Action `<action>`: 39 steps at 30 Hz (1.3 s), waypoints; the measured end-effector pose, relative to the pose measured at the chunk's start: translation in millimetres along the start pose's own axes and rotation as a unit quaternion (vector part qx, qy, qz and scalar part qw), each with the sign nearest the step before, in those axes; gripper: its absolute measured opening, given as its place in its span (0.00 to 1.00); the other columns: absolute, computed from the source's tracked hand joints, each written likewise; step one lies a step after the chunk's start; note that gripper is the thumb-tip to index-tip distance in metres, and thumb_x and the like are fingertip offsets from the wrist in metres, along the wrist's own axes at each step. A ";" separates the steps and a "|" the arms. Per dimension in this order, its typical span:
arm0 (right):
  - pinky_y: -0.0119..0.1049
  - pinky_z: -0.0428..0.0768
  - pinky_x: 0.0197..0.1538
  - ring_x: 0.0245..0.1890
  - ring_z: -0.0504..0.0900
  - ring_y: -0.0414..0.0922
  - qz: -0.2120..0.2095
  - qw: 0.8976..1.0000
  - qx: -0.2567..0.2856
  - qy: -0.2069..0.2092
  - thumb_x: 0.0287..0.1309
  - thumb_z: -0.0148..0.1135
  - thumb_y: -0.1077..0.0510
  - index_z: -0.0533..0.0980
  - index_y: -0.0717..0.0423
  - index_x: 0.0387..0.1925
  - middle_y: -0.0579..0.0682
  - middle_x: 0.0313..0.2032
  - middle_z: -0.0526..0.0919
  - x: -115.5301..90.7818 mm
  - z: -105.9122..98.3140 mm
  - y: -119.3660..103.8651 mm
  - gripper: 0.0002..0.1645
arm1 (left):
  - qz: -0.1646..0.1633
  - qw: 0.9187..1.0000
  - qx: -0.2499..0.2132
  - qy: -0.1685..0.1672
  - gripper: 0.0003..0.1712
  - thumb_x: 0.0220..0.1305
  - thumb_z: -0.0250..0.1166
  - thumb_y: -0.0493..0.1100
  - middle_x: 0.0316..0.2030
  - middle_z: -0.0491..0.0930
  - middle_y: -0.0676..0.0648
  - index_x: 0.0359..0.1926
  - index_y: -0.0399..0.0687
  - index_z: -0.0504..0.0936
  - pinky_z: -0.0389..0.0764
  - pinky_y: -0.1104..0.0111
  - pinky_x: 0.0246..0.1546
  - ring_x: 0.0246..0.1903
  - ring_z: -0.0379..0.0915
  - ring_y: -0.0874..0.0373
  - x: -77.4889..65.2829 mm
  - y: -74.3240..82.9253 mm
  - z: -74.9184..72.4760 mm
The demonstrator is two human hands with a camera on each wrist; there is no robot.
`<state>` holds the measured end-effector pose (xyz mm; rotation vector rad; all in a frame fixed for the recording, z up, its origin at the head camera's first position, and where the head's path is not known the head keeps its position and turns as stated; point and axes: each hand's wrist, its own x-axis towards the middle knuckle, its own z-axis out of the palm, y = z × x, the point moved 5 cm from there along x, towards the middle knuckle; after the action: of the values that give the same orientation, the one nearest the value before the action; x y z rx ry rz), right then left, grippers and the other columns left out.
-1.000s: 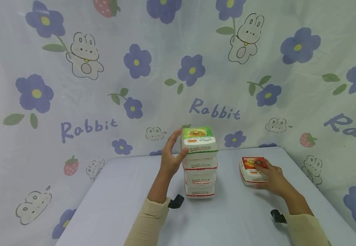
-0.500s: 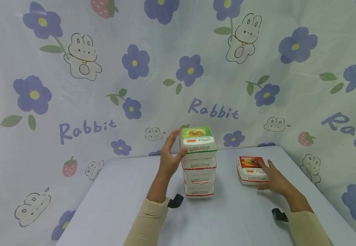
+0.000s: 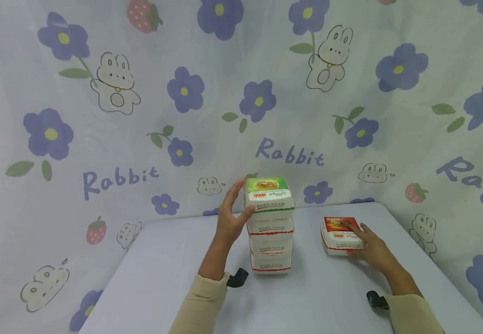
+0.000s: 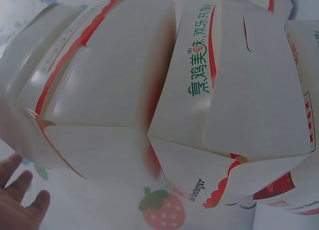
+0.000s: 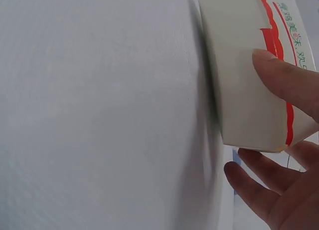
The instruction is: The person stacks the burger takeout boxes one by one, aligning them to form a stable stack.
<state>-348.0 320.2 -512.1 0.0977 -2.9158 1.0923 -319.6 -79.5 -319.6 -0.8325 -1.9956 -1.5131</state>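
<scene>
Several burger boxes stand in a stack [image 3: 270,250] in the middle of the table, the lower ones red-trimmed. On top sits a burger box with a green lid [image 3: 268,204]. My left hand [image 3: 230,222] holds that top box at its left side, thumb at the front corner and fingers toward the back. To the right, a red-lidded burger box [image 3: 337,234] rests on the table. My right hand [image 3: 372,250] grips it at its right side. In the right wrist view, the thumb [image 5: 284,78] presses the box's front face, while other fingers lie at its side.
A white cloth covers the table [image 3: 162,278]. Behind it hangs a curtain [image 3: 141,125] printed with rabbits, flowers and strawberries. Table surface shows between the stack and the red-lidded box. A black wrist camera mount [image 3: 237,277] juts out beside the left sleeve.
My right hand drew back a little from the red-lidded box, then closed in on its right side again. The box has turned slightly. The left hand and stack stay as they were.
</scene>
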 end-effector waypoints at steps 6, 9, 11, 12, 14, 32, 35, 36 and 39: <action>0.75 0.51 0.59 0.68 0.44 0.75 0.003 1.000 0.009 0.013 0.45 0.77 0.47 0.53 0.46 0.75 0.67 0.73 0.44 -1.7 -4.5 -3.2 0.60 | 0.010 1.000 -0.003 0.006 0.39 0.61 0.64 0.43 0.69 0.63 0.38 0.70 0.36 0.61 0.52 0.50 0.69 0.71 0.52 0.55 -0.8 0.5 -1.7; 0.76 0.51 0.58 0.68 0.44 0.75 0.006 1.000 0.008 0.013 0.44 0.77 0.47 0.53 0.47 0.76 0.66 0.73 0.44 -1.3 -4.0 -3.0 0.61 | 0.002 1.000 -0.003 0.008 0.39 0.61 0.64 0.43 0.69 0.63 0.40 0.70 0.37 0.61 0.53 0.51 0.69 0.71 0.52 0.56 -2.1 0.7 -2.1; 0.75 0.51 0.58 0.68 0.44 0.74 0.007 1.000 0.007 0.015 0.45 0.77 0.47 0.52 0.47 0.76 0.66 0.73 0.44 -1.0 -3.9 -3.1 0.61 | -0.005 1.000 -0.001 0.009 0.40 0.61 0.64 0.44 0.69 0.62 0.40 0.71 0.38 0.61 0.53 0.51 0.69 0.71 0.51 0.56 -2.3 0.9 -1.8; 0.75 0.52 0.58 0.68 0.44 0.74 0.007 1.000 0.005 0.016 0.44 0.77 0.47 0.52 0.47 0.76 0.66 0.74 0.44 -0.6 -4.0 -3.3 0.61 | -0.008 1.000 -0.001 0.008 0.40 0.61 0.64 0.44 0.70 0.62 0.40 0.71 0.39 0.61 0.53 0.51 0.69 0.71 0.51 0.56 -2.1 1.4 -1.4; 0.75 0.52 0.58 0.68 0.45 0.74 0.005 1.000 0.000 0.018 0.44 0.77 0.46 0.52 0.48 0.76 0.66 0.73 0.44 -0.4 -5.8 -5.2 0.61 | -0.012 1.000 -0.001 0.008 0.40 0.61 0.64 0.45 0.70 0.62 0.40 0.71 0.39 0.61 0.53 0.51 0.69 0.71 0.51 0.56 -1.9 1.9 -0.8; 0.75 0.58 0.56 0.66 0.48 0.75 -0.012 0.999 -0.045 0.011 0.47 0.76 0.47 0.50 0.48 0.76 0.68 0.73 0.46 -2.3 -44.1 -48.4 0.61 | -0.027 1.000 0.008 0.009 0.44 0.59 0.65 0.45 0.71 0.58 0.42 0.73 0.43 0.57 0.52 0.51 0.69 0.71 0.50 0.50 2.7 -10.0 1.9; 0.75 0.60 0.55 0.66 0.49 0.75 -0.018 0.999 -0.046 0.005 0.48 0.75 0.48 0.50 0.48 0.76 0.67 0.73 0.47 -2.2 -47.0 -54.9 0.60 | -0.035 0.999 0.009 0.008 0.48 0.58 0.66 0.48 0.72 0.57 0.47 0.75 0.47 0.53 0.51 0.50 0.69 0.71 0.50 0.50 3.9 -27.8 4.1; 0.75 0.60 0.55 0.66 0.49 0.75 -0.020 0.999 -0.045 0.004 0.48 0.75 0.48 0.50 0.47 0.76 0.66 0.73 0.47 -2.2 -48.1 -57.0 0.60 | -0.037 0.999 0.009 0.007 0.49 0.58 0.66 0.49 0.73 0.57 0.49 0.76 0.50 0.52 0.51 0.49 0.69 0.71 0.50 0.51 4.2 -34.0 5.0; 0.75 0.61 0.55 0.67 0.49 0.75 -0.024 0.999 -0.039 0.008 0.47 0.76 0.49 0.50 0.47 0.76 0.66 0.73 0.46 -2.0 -53.0 -64.5 0.60 | -0.043 0.999 0.006 0.003 0.50 0.57 0.67 0.57 0.72 0.57 0.56 0.76 0.56 0.52 0.50 0.46 0.68 0.71 0.50 0.53 4.8 -38.5 6.6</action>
<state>-341.5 306.6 -430.0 0.1559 -2.9217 0.9653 -351.0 -79.8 -343.3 -0.7443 -2.0581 -1.5487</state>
